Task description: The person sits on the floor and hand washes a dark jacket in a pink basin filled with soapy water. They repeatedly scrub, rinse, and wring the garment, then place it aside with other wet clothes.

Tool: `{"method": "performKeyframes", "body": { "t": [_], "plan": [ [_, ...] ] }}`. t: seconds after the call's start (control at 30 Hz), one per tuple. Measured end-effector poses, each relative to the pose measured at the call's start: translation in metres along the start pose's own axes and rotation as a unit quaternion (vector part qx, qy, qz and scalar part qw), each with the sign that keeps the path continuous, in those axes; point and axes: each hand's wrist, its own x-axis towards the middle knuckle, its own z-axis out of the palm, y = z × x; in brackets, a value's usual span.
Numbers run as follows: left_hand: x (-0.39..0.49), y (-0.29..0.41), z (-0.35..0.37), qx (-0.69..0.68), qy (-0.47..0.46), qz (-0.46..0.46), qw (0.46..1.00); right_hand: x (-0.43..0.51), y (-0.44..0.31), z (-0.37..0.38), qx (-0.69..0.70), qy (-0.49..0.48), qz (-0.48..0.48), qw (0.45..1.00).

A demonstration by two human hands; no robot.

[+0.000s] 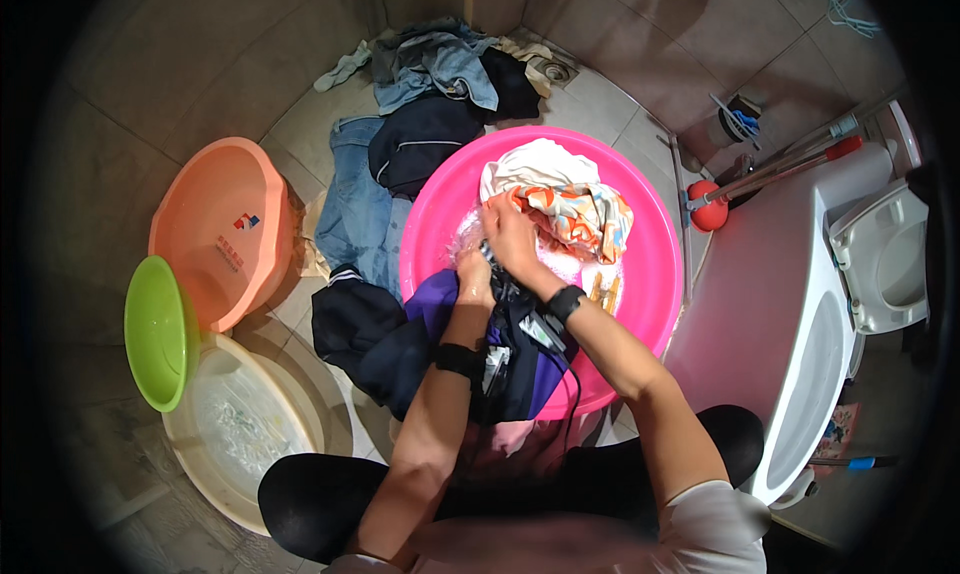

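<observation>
A large pink plastic basin (652, 296) stands before me with sudsy water in it. Dark wet cloth, partly black and purple (431, 296), hangs over its near left rim. My left hand (475, 270) is closed on part of the dark cloth, low in the basin. Close beside it, my right hand (511, 233) is bent over the same cloth, with its fingertips near an orange-patterned garment (577, 218). A white cloth (540, 165) lies beyond that garment. Foam and my fingers hide part of what I hold. I wear a black band on each wrist.
Jeans (352, 191), a dark garment (424, 139) and a denim pile (435, 64) lie on the tiles. Orange (217, 229), green (157, 334) and cream basins (240, 424) are at left. A red plunger (709, 206), long poles and a white washbasin (806, 386) are at right.
</observation>
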Motion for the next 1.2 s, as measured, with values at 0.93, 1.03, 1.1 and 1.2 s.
{"method": "performKeyframes", "body": {
  "t": [0.93, 1.03, 1.1, 1.2],
  "plan": [
    [-0.066, 0.119, 0.036, -0.037, -0.211, 0.135, 0.968, -0.001, -0.003, -0.076, 0.433, -0.313, 0.243, 0.81],
    [-0.072, 0.127, 0.02, 0.115, -0.236, 0.178, 0.949, 0.009, -0.017, -0.091, 0.472, -0.22, 0.245, 0.818],
    [-0.083, 0.126, 0.011, 0.103, -0.288, 0.11, 0.946, 0.017, -0.023, -0.097, 0.491, -0.178, 0.21, 0.826],
    [-0.102, 0.115, 0.013, 0.235, -0.31, 0.027, 0.921, 0.022, -0.032, -0.096, 0.345, -0.152, 0.195, 0.905]
  ]
}}
